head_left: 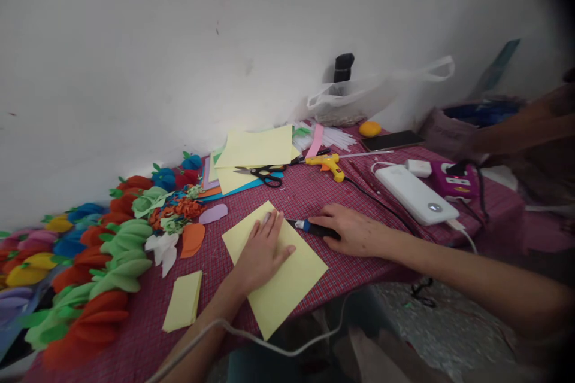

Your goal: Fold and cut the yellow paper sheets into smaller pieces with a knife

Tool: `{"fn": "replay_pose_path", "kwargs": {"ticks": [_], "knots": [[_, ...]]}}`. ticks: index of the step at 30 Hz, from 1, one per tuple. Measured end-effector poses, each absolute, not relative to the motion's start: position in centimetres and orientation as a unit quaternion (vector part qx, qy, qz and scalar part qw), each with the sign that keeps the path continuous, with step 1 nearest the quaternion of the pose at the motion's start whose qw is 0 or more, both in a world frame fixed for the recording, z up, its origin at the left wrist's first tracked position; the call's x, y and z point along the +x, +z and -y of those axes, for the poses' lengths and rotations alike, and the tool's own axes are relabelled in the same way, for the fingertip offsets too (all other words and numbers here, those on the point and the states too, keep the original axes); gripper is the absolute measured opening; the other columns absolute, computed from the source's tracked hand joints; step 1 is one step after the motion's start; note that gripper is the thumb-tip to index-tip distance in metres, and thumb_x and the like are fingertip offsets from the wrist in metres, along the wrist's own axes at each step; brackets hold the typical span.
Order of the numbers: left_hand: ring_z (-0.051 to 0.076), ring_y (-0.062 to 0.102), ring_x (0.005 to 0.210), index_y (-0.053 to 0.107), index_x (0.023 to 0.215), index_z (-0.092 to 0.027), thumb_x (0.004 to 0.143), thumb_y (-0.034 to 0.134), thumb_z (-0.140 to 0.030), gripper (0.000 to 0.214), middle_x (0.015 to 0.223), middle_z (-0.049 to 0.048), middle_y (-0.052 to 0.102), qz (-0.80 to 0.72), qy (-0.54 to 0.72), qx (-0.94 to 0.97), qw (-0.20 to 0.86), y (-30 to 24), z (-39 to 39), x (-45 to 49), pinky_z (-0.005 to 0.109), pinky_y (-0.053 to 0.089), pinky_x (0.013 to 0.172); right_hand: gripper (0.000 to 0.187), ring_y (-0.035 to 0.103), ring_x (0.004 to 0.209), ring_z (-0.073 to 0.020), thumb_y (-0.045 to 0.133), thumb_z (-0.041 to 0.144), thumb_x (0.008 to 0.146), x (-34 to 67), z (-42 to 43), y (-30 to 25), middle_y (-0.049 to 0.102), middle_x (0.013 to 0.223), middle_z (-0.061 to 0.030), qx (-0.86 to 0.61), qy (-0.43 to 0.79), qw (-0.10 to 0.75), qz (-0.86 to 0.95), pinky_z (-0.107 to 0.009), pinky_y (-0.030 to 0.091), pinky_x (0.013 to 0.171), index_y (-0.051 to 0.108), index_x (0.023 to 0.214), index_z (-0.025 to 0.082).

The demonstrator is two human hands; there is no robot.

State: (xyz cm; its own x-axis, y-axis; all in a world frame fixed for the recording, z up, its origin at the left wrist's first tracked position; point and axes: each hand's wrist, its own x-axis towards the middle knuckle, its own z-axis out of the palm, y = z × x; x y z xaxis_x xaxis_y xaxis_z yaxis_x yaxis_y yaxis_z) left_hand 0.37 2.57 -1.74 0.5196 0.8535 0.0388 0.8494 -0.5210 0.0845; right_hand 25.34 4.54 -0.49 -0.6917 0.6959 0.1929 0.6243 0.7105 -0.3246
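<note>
My left hand (265, 251) lies flat on a pale yellow sheet of paper (296, 287), fingers stretched toward its far edge. A small greyish thing shows at its fingertips; I cannot make out what it is. My right hand (348, 230) is closed around the black handle of a craft knife (321, 230) with a blue collar. The knife's blade points left, at the sheet's right edge close to my left fingers. To the left of the sheet sits a small stack of cut yellow paper pieces (182, 302).
Scissors (265, 175) lie by more yellow sheets (256, 146) at the back. A yellow glue gun (330, 164), a white power bank (415, 194) and a purple power strip (453, 179) stand right. Colourful paper shapes (121, 251) crowd the left. A white cable (278, 347) crosses in front.
</note>
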Motion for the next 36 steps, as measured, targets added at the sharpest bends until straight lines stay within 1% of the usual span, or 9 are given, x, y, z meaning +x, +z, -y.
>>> {"fn": "replay_pose_path", "kwargs": {"ticks": [3, 5, 9, 15, 22, 30, 36], "knots": [[0.019, 0.011, 0.134, 0.015, 0.139, -0.014, 0.091, 0.018, -0.045, 0.057, 0.145, 0.0099, 0.019, -0.514, 0.044, 0.856, 0.006, -1.6, -3.9, -0.4, 0.044, 0.013, 0.107, 0.045, 0.05, 0.089, -0.0211, 0.052, 0.021, 0.075, 25.3, -4.6, -0.3, 0.053, 0.095, -0.0099, -0.359, 0.119, 0.147, 0.914, -0.034, 0.041, 0.079, 0.052, 0.12, 0.019], [0.02, 0.012, 0.134, 0.019, 0.138, -0.013, 0.092, 0.018, -0.043, 0.056, 0.145, 0.0097, 0.022, -0.52, 0.034, 0.854, -0.007, -1.9, -4.8, -0.8, 0.045, 0.013, 0.107, 0.046, 0.05, 0.089, -0.0211, 0.052, 0.021, 0.075, 25.3, -4.6, -0.3, 0.053, 0.095, -0.01, -0.362, 0.119, 0.145, 0.913, -0.034, 0.041, 0.079, 0.052, 0.12, 0.018], [0.021, 0.014, 0.134, 0.021, 0.138, -0.013, 0.091, 0.02, -0.046, 0.057, 0.144, 0.0091, 0.022, -0.518, 0.023, 0.855, -0.026, -3.0, -5.5, -1.0, 0.045, 0.016, 0.107, 0.046, 0.05, 0.088, -0.0207, 0.052, 0.021, 0.075, 25.3, -4.5, -0.3, 0.053, 0.096, -0.0099, -0.365, 0.124, 0.144, 0.911, -0.033, 0.04, 0.079, 0.051, 0.121, 0.018], [0.021, 0.016, 0.133, 0.019, 0.138, -0.012, 0.09, 0.02, -0.047, 0.059, 0.144, 0.0097, 0.023, -0.512, 0.024, 0.857, -0.049, -3.5, -5.3, -0.9, 0.044, 0.017, 0.107, 0.045, 0.05, 0.086, -0.0197, 0.052, 0.021, 0.074, 24.6, -4.9, -0.5, 0.053, 0.093, -0.0087, -0.357, 0.129, 0.151, 0.913, -0.032, 0.04, 0.077, 0.052, 0.12, 0.019], [0.022, 0.016, 0.133, 0.02, 0.138, -0.012, 0.09, 0.02, -0.048, 0.06, 0.145, 0.0105, 0.022, -0.511, 0.028, 0.858, -0.048, -3.5, -5.3, -0.9, 0.044, 0.017, 0.106, 0.043, 0.05, 0.083, -0.0194, 0.052, 0.022, 0.074, 23.2, -5.9, -0.8, 0.053, 0.091, -0.009, -0.352, 0.129, 0.148, 0.915, -0.031, 0.041, 0.075, 0.054, 0.116, 0.017], [0.021, 0.015, 0.134, 0.02, 0.138, -0.01, 0.09, 0.02, -0.049, 0.062, 0.144, 0.011, 0.022, -0.516, 0.028, 0.855, -0.044, -3.2, -5.1, -0.7, 0.043, 0.017, 0.107, 0.043, 0.05, 0.086, -0.0197, 0.05, 0.021, 0.075, 24.2, -5.7, -0.7, 0.053, 0.092, -0.0086, -0.38, 0.122, 0.155, 0.904, -0.033, 0.041, 0.078, 0.053, 0.118, 0.018], [0.022, 0.015, 0.133, 0.018, 0.138, -0.011, 0.09, 0.021, -0.048, 0.062, 0.144, 0.0119, 0.022, -0.511, 0.04, 0.858, -0.041, -3.1, -5.1, -0.7, 0.045, 0.017, 0.107, 0.043, 0.05, 0.086, -0.0199, 0.051, 0.022, 0.076, 23.6, -5.9, -0.7, 0.053, 0.091, -0.009, -0.372, 0.121, 0.158, 0.907, -0.033, 0.041, 0.078, 0.053, 0.118, 0.018]]}}
